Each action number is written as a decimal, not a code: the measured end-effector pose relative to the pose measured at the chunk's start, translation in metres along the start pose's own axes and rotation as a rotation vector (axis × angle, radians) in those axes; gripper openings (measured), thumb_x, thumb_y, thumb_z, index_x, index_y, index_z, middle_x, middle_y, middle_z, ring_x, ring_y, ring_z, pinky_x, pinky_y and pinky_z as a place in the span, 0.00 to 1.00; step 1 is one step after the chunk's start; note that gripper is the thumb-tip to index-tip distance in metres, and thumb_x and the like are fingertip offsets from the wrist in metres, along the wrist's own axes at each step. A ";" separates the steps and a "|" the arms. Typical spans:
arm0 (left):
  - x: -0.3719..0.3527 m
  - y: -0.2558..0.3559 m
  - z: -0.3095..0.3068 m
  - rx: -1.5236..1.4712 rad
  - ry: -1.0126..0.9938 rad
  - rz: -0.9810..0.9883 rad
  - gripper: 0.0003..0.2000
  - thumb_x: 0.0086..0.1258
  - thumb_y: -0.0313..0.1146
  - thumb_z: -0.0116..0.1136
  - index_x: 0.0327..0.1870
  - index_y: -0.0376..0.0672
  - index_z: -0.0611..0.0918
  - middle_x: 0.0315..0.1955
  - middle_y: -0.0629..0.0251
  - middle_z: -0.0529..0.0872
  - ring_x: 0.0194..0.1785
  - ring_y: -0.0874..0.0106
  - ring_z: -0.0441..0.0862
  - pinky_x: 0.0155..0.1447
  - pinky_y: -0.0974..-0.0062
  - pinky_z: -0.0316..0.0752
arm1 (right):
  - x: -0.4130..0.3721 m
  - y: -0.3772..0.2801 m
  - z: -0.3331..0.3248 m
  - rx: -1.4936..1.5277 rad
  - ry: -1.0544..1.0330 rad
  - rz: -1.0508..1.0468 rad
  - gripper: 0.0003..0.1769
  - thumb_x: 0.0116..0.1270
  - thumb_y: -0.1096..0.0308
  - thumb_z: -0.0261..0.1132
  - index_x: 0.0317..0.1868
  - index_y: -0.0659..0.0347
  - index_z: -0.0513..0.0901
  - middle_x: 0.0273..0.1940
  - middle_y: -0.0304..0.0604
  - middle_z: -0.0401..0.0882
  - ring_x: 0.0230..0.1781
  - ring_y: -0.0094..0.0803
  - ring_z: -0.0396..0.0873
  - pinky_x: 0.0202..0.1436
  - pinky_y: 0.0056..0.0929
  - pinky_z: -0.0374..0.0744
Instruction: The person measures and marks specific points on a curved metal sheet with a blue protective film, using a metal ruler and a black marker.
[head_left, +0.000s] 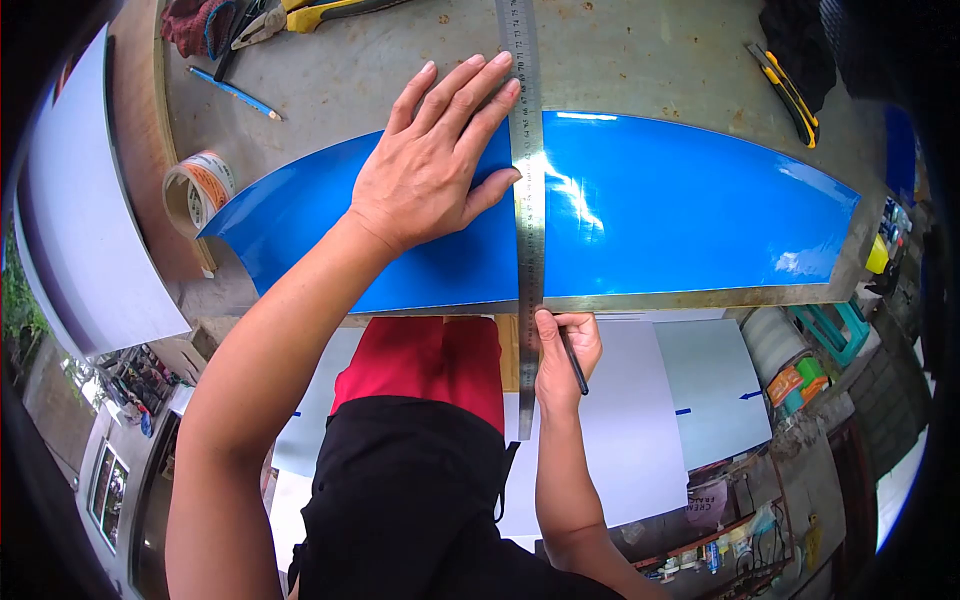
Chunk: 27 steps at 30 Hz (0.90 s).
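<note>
A glossy blue sheet (690, 220) with a curved far edge lies on the metal worktop. Across its middle runs a long steel ruler (532, 235), which sticks out past the sheet's near edge. My left hand (430, 165) lies over the sheet with fingers spread, its fingertips and thumb against the ruler's left side. Below the near edge, just right of the ruler, my right hand (568, 350) is closed round a slim black pen (576, 368). The pen's writing tip cannot be made out.
A roll of tape (200, 190) stands by the sheet's left corner, with a blue pencil (236, 93) beyond. Yellow-handled pliers (310, 15) lie at the far edge. A yellow and black utility knife (786, 95) is at far right. White curved panels (90, 200) stand left.
</note>
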<state>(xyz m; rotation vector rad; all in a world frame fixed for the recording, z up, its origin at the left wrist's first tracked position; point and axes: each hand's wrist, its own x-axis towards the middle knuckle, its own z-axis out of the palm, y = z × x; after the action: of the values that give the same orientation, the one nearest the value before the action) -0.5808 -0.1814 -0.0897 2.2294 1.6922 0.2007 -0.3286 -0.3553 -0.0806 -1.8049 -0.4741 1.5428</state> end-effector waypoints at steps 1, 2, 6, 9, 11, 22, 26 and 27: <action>0.000 0.000 0.000 0.000 -0.001 0.002 0.40 0.76 0.55 0.64 0.86 0.50 0.66 0.87 0.62 0.62 0.90 0.61 0.57 0.93 0.54 0.43 | 0.000 0.000 0.000 0.009 0.000 -0.004 0.12 0.73 0.78 0.77 0.42 0.60 0.79 0.40 0.38 0.87 0.40 0.20 0.84 0.47 0.20 0.82; 0.000 0.000 0.000 0.000 -0.001 0.002 0.40 0.76 0.55 0.64 0.86 0.50 0.66 0.87 0.62 0.62 0.90 0.61 0.57 0.93 0.54 0.43 | 0.001 0.000 0.001 0.018 0.000 -0.007 0.12 0.73 0.78 0.77 0.42 0.60 0.79 0.40 0.38 0.88 0.40 0.20 0.84 0.47 0.20 0.82; 0.000 0.001 -0.001 -0.007 0.005 0.000 0.41 0.76 0.55 0.65 0.86 0.49 0.66 0.87 0.62 0.62 0.89 0.61 0.57 0.93 0.54 0.44 | 0.001 -0.003 0.003 0.016 0.004 -0.004 0.12 0.73 0.78 0.78 0.42 0.60 0.79 0.40 0.39 0.88 0.40 0.20 0.84 0.47 0.20 0.82; 0.000 0.000 -0.001 -0.016 0.005 0.001 0.41 0.75 0.54 0.65 0.86 0.49 0.67 0.87 0.62 0.62 0.89 0.61 0.58 0.93 0.54 0.44 | 0.000 -0.002 0.002 0.017 0.009 0.000 0.12 0.73 0.78 0.78 0.42 0.60 0.80 0.40 0.39 0.88 0.41 0.20 0.84 0.47 0.20 0.82; 0.001 0.000 -0.001 -0.020 0.006 0.002 0.41 0.75 0.54 0.66 0.86 0.49 0.67 0.87 0.62 0.62 0.89 0.61 0.58 0.93 0.54 0.45 | 0.001 -0.001 0.001 0.015 0.003 -0.008 0.12 0.73 0.77 0.78 0.42 0.59 0.80 0.40 0.39 0.88 0.41 0.20 0.85 0.48 0.20 0.83; 0.000 0.000 0.002 0.005 0.015 0.004 0.41 0.76 0.56 0.64 0.86 0.49 0.67 0.87 0.61 0.62 0.89 0.61 0.57 0.93 0.54 0.44 | 0.000 -0.005 0.004 0.008 0.015 -0.013 0.13 0.72 0.77 0.79 0.42 0.60 0.80 0.41 0.39 0.88 0.42 0.21 0.84 0.50 0.21 0.82; 0.000 0.000 0.001 0.002 0.011 0.002 0.40 0.76 0.55 0.64 0.86 0.49 0.67 0.87 0.62 0.62 0.89 0.61 0.57 0.93 0.54 0.44 | 0.000 -0.004 0.005 0.025 0.017 -0.020 0.13 0.72 0.77 0.79 0.42 0.59 0.80 0.40 0.40 0.89 0.40 0.21 0.84 0.47 0.21 0.82; 0.000 0.000 0.001 0.001 0.013 0.002 0.40 0.76 0.55 0.64 0.86 0.49 0.67 0.87 0.62 0.62 0.89 0.61 0.57 0.93 0.54 0.44 | 0.000 -0.004 0.005 0.025 0.017 -0.019 0.13 0.72 0.77 0.79 0.42 0.59 0.80 0.40 0.40 0.89 0.40 0.21 0.84 0.47 0.21 0.82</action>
<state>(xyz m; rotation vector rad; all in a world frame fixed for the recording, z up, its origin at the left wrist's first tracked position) -0.5804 -0.1817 -0.0907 2.2353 1.6977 0.2145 -0.3325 -0.3514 -0.0782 -1.7885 -0.4612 1.5124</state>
